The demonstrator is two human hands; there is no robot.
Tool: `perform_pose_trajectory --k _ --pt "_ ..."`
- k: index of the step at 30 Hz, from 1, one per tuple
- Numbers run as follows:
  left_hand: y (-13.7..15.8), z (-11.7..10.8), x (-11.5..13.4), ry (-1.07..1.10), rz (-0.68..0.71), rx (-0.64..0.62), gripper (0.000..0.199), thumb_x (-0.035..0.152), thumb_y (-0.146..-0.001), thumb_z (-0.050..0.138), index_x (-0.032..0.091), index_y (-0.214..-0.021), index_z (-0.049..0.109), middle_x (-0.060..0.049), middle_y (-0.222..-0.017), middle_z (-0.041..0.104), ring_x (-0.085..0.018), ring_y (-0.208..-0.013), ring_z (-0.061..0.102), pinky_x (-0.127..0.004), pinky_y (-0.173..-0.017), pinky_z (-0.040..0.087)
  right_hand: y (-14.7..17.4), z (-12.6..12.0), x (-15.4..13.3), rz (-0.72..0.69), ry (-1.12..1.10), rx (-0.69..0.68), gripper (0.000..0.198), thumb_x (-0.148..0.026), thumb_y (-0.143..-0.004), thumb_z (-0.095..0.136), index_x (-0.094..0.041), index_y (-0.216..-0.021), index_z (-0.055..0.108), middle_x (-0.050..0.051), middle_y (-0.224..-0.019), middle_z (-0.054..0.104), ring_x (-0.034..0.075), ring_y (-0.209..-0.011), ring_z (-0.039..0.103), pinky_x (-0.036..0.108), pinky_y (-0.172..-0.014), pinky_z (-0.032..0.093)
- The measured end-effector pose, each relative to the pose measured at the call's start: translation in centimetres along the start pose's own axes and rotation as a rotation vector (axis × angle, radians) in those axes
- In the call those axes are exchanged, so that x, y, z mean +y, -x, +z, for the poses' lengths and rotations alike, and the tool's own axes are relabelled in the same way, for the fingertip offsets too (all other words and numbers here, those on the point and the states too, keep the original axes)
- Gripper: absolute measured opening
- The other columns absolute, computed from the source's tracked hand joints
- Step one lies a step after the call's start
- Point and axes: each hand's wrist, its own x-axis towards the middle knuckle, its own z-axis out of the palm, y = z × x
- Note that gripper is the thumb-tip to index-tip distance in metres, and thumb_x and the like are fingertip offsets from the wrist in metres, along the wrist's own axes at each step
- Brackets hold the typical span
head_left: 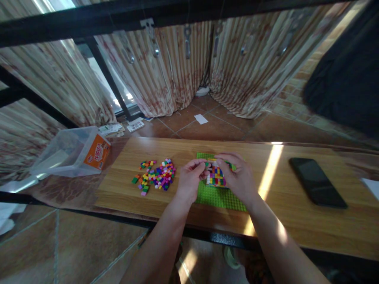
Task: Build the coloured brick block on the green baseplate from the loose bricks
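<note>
A green baseplate (220, 198) of studded building-toy plastic lies on the wooden bench, and a multicoloured toy brick build (216, 176) rises from its middle. My left hand (190, 177) is at the build's left side, thumb and forefinger pinched on a small green toy brick (206, 163). From the right, my right hand (238, 175) curls over the build, its thumb near the upper edge and its fingers along the far side. That hand partly covers the build and the plate's right part. Left of my hands, loose toy bricks (161, 174) of many colours lie in a spread pile.
A black phone (317, 182) lies on the right of the wooden bench (275, 225). Beyond the bench's left end stands a clear plastic box (69, 157) with an orange label. Curtains (177, 67) hang behind, and a dark metal bar (189, 12) crosses the top.
</note>
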Motion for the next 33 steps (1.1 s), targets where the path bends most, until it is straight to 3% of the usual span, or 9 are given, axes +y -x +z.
perform_pose_trajectory --k 3,8,16,21,33 --pt "0.0 0.2 0.0 0.007 0.012 -0.048 0.023 0.025 -0.065 0.077 0.014 -0.083 0.068 0.001 -0.065 0.064 -0.006 -0.052 0.055 -0.019 -0.056 0.042 0.3 0.0 -1.0 -0.077 0.003 -0.078 0.021 -0.033 -0.090 0.055 -0.025 -0.097 0.073 0.007 -0.105 0.068 0.022 -0.103 0.060 0.043 -0.095 0.047" --pt "0.3 0.6 0.1 -0.040 0.027 -0.092 0.024 0.024 -0.068 0.075 0.014 -0.088 0.067 0.001 -0.064 0.064 -0.007 -0.051 0.056 -0.019 -0.055 0.042 0.5 0.1 -0.9 -0.064 -0.040 -0.106 0.019 -0.029 -0.089 0.056 -0.026 -0.094 0.074 0.006 -0.106 0.068 0.021 -0.103 0.061 0.042 -0.095 0.048" --pt "0.1 0.6 0.1 -0.137 0.074 0.010 0.019 0.024 -0.071 0.072 0.014 -0.087 0.066 -0.004 -0.077 0.071 -0.007 -0.053 0.055 -0.020 -0.056 0.043 -0.5 -2.1 1.8 0.137 0.006 0.108 0.018 -0.036 -0.083 0.062 -0.023 -0.088 0.074 0.005 -0.098 0.071 0.022 -0.095 0.065 0.043 -0.091 0.048" --pt "-0.3 0.1 -0.1 -0.210 0.101 0.115 0.015 0.020 -0.069 0.071 0.015 -0.083 0.068 -0.001 -0.072 0.067 -0.007 -0.055 0.056 -0.019 -0.057 0.042 -0.8 -1.9 3.6 0.236 0.051 0.043 0.023 -0.039 -0.081 0.061 -0.022 -0.087 0.075 0.005 -0.096 0.073 0.023 -0.093 0.066 0.040 -0.087 0.049" --pt "-0.9 -0.5 -1.1 -0.387 0.148 0.066 0.010 0.015 -0.070 0.069 0.016 -0.080 0.071 -0.003 -0.075 0.068 -0.011 -0.064 0.059 -0.023 -0.066 0.046 -0.7 -1.0 3.6 0.249 0.052 -0.034 0.023 -0.034 -0.080 0.058 -0.022 -0.086 0.077 0.006 -0.093 0.074 0.021 -0.085 0.068 0.038 -0.082 0.051"
